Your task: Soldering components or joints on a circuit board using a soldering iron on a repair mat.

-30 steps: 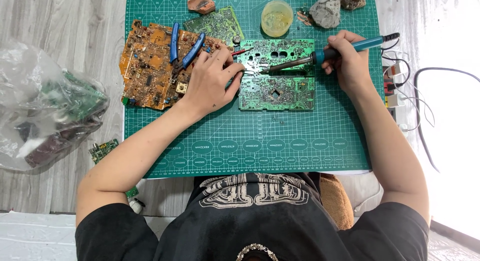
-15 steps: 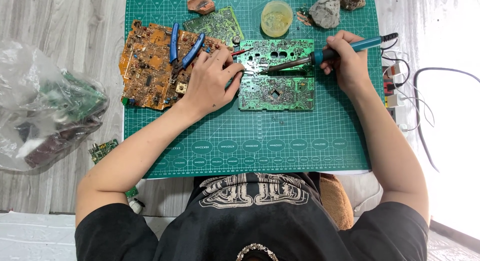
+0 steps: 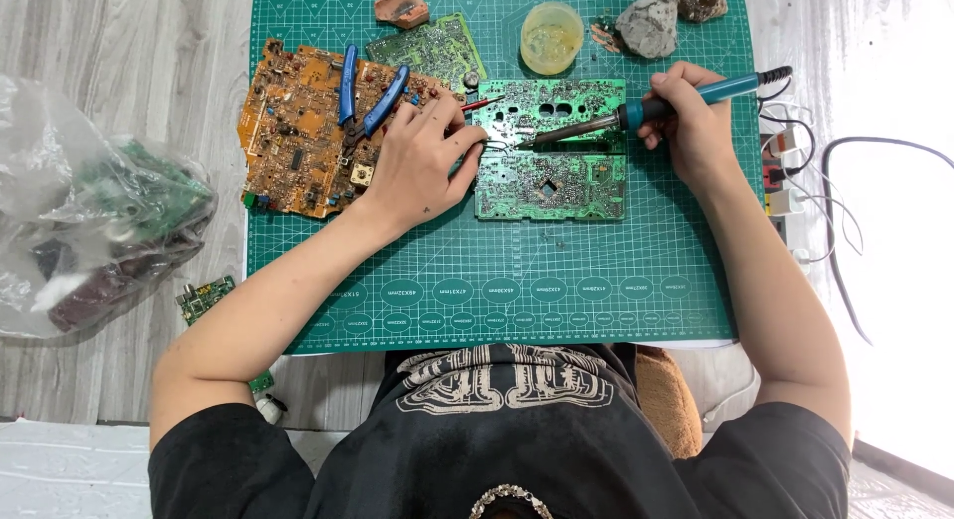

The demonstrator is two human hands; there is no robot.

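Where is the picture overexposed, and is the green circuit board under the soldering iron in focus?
Head view: the right edge beside the green cutting mat is washed out white; the green circuit board and blue-handled soldering iron are sharp; the clear plastic bag shows soft glare.

green gridded mat (image 3: 596, 310), orange board (image 3: 298, 132), blue-handled iron (image 3: 686, 97)

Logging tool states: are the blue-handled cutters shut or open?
Open: the blue-handled cutters lie on the orange circuit board, handles spread apart.

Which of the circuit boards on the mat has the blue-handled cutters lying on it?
The large orange board at the mat's left side; the blue-handled cutters rest across it. The other boards on the mat are green.
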